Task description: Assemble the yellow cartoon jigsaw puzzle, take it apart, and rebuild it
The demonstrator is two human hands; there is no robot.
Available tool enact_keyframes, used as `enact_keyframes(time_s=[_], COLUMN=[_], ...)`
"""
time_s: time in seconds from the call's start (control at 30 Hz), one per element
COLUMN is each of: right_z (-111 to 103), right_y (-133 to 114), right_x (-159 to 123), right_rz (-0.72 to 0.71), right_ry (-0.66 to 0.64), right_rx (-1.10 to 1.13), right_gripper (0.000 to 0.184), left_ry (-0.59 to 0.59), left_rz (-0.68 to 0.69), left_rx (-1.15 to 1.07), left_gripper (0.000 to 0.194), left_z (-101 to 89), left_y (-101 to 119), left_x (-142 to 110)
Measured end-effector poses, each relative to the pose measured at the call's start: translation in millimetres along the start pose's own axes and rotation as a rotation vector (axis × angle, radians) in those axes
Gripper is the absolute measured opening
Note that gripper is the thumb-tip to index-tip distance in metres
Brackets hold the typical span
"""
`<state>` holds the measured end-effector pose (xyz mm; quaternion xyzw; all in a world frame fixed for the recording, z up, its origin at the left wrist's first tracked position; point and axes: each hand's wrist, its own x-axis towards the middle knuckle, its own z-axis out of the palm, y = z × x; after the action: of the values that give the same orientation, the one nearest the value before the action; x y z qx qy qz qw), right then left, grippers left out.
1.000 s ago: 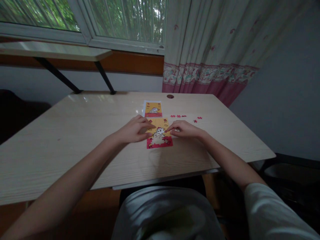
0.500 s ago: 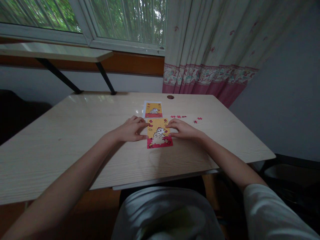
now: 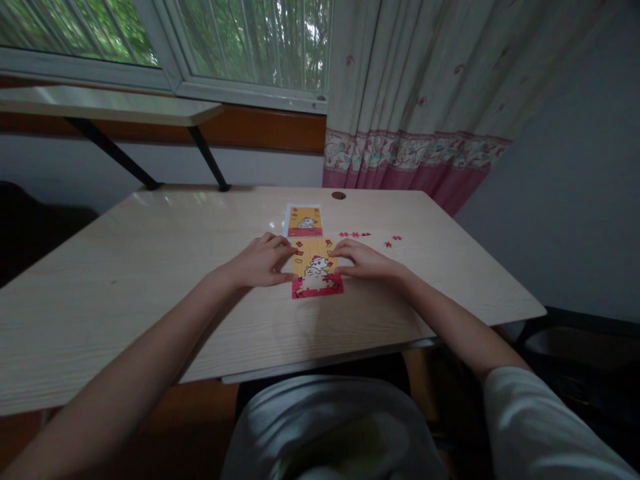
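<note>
A jigsaw puzzle [image 3: 311,253] with a yellow upper part, a white cartoon animal and a red bottom lies flat on the desk. A gap in its lower middle shows the wood through a jagged edge. My left hand [image 3: 263,260] grips the puzzle's left edge, thumb and forefinger set apart along it. On the opposite edge, my right hand [image 3: 364,259] holds it the same way. Just beyond the puzzle lies a printed picture card [image 3: 305,221] with the same design. Several loose red puzzle pieces [image 3: 355,235] sit to the right, past my right hand.
The light wooden desk [image 3: 150,287] has a raised shelf [image 3: 110,105] on black supports at its back left. A round cable hole [image 3: 339,196] lies near the back edge. Behind are a window and a curtain [image 3: 400,150]; a dark chair [image 3: 590,347] stands at right.
</note>
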<state>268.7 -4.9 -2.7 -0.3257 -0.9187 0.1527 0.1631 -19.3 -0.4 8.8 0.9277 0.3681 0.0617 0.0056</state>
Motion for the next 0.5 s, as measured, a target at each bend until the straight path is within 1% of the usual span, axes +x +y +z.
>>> enact_keyframes(time_s=[0.17,0.33,0.43,0.5], right_z=[0.8,-1.9,-12.1,-24.7], right_y=[0.7,-2.6,0.8,9.2], right_x=[0.0,0.1,-2.4,-7.6], right_rz=[-0.007,-0.022,-0.044,0.015], right_ry=[0.001,-0.027,-0.029,0.009], right_rx=[0.017,-0.011,-0.065,-0.114], right_gripper=[0.041,0.039,0.030,0.023], left_ry=[0.003,0.013,0.011,0.007], left_rz=[-0.004,0.004,0.022,0.033], left_rx=[0.000,-0.015,-0.029,-0.032], left_gripper=[0.069,0.068,0.069,0.069], left_z=[0.1,-0.2,0.3,1.0], left_y=[0.3,1.1,-0.7,-2.6], left_x=[0.3,-1.1,-1.7,-1.7])
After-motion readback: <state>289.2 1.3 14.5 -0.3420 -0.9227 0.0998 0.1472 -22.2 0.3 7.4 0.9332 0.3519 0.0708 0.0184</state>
